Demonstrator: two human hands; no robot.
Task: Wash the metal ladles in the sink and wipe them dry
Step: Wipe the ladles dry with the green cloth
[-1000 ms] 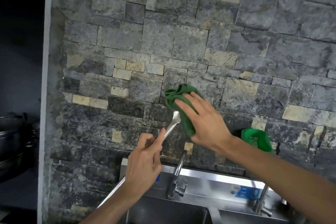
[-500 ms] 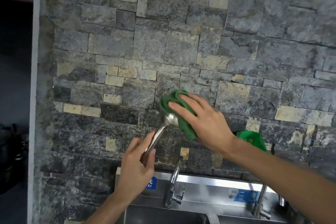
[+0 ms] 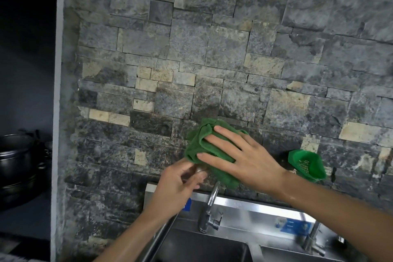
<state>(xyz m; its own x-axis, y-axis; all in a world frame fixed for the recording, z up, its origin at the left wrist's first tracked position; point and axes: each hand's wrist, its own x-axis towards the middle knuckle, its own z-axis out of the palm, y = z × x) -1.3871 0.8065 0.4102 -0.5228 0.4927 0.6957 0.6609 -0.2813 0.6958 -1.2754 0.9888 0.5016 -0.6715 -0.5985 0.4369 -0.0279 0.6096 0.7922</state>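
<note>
My left hand grips the long handle of a metal ladle and holds it up in front of the stone wall, above the sink. The handle slants down to the lower left past my wrist. The ladle's upper end is hidden under a green cloth. My right hand covers that cloth, fingers spread over it and pressing it around the ladle's end.
A chrome tap rises from the steel sink's back edge, with a second tap at the right. A green plastic strainer hangs on the wall at the right. Dark pots stand in the opening at the left.
My left hand has slid up the handle towards the cloth. The cloth now covers the ladle's end, and the bare metal seen earlier between the hands is hidden.
</note>
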